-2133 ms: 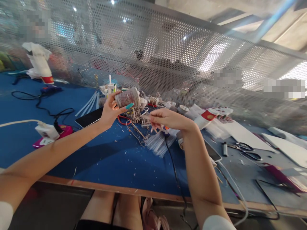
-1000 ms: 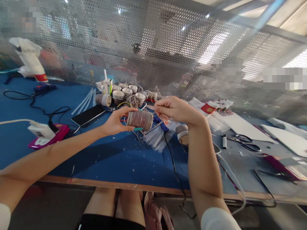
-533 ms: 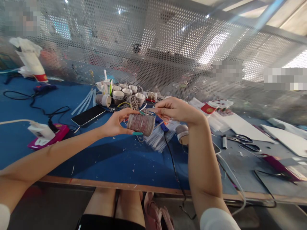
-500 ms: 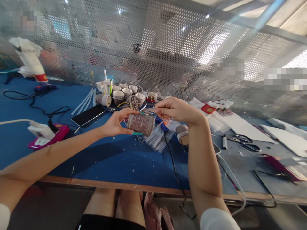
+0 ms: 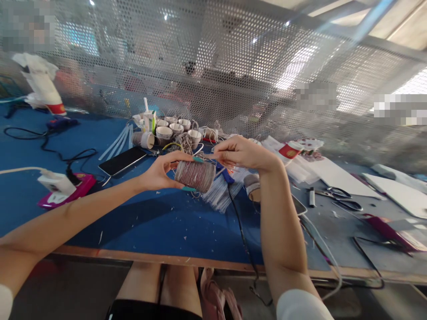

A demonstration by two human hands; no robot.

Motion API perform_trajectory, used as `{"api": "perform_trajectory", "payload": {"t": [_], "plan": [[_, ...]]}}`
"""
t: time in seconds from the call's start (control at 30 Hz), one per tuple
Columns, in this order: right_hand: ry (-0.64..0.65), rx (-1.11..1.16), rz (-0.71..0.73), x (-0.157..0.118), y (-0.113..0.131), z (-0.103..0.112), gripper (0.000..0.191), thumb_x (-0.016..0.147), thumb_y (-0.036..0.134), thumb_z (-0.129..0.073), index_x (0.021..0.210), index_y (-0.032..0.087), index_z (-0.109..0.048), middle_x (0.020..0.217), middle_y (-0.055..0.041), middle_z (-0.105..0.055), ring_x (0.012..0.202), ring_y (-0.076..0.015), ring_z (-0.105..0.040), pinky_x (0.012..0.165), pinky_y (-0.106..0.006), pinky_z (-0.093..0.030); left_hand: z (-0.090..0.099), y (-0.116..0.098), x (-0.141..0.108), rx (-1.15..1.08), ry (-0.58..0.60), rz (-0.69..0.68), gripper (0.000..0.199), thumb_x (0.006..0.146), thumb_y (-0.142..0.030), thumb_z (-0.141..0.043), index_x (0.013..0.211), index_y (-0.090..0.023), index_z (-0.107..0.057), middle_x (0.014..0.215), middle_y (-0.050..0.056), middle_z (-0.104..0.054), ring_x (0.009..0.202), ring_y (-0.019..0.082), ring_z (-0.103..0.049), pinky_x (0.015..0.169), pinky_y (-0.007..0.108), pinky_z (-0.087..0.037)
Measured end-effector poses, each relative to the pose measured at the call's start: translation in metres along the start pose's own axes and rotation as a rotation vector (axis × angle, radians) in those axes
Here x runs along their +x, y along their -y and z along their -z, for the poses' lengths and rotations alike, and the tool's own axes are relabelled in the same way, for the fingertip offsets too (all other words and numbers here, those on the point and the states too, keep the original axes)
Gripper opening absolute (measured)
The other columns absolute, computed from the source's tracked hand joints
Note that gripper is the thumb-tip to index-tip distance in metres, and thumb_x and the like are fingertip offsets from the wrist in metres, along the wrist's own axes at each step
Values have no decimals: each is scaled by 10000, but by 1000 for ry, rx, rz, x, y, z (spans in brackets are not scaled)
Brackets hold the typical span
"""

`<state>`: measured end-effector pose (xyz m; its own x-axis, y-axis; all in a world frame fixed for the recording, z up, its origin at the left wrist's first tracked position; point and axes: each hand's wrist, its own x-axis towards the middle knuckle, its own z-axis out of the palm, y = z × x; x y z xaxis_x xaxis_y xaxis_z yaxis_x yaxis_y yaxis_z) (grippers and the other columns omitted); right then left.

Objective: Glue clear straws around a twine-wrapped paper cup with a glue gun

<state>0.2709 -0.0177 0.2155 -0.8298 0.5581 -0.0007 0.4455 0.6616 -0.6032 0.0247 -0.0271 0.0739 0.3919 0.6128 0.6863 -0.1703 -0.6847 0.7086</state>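
My left hand (image 5: pixel 163 171) is wrapped around a cup covered in grey-pink cord (image 5: pixel 195 176), with the thumb below and fingers above. The cup lies on its side in the air above the blue table. Close to its upper right edge, my right hand (image 5: pixel 236 152) is closed in a pinch on what looks like the end of the cord (image 5: pixel 209 156). Behind and below the hands is a blue glue gun (image 5: pixel 227 177), partly hidden. Clear glue sticks (image 5: pixel 220 198) lie in a pile under it. Another cord-wrapped cup (image 5: pixel 252 184) rests beside my right forearm.
Several cord-wrapped cups (image 5: pixel 164 133) stand at the back beside a small carton (image 5: pixel 150 121). A phone (image 5: pixel 122 161) lies left of them. A pink power strip (image 5: pixel 82 183) with cables is at left. Scissors (image 5: pixel 343 198) and white boards (image 5: pixel 343 178) lie right. Perforated metal (image 5: pixel 200 66) closes the back.
The cup in my left hand has tipped slightly, its right end lower. My right hand has shifted a little to the left, still pinching.
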Motion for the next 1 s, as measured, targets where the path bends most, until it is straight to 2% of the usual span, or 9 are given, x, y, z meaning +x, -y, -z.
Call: {"api": "perform_trajectory", "payload": {"t": [0.17, 0.43, 1.0], "plan": [[-6, -21, 19, 1, -1, 0, 373, 967, 319, -551, 623, 178, -527, 494, 65, -491, 472, -59, -428, 514, -233, -326, 0, 2, 0, -18, 21, -61, 619, 593, -360, -943, 1163, -299, -711, 1215, 85, -715, 1197, 252, -652, 961, 387, -563], [-3, -10, 43, 2, -6, 1, 412, 974, 375, -565, 617, 172, -533, 488, 64, -501, 453, -50, -434, 492, -222, -320, -1, 0, 0, -35, 22, -110, 578, 608, -306, -941, 1137, -307, -707, 1231, 75, -715, 1231, 254, -645, 1001, 418, -552], [-56, 52, 105, 12, -27, 0, 527, 948, 547, -582, 586, 173, -505, 471, 62, -478, 443, -47, -399, 490, -221, -322, -1, -7, 1, -31, 38, -96, 517, 607, -324, -943, 1072, -270, -723, 1203, 86, -715, 1212, 261, -664, 958, 406, -594]]}}
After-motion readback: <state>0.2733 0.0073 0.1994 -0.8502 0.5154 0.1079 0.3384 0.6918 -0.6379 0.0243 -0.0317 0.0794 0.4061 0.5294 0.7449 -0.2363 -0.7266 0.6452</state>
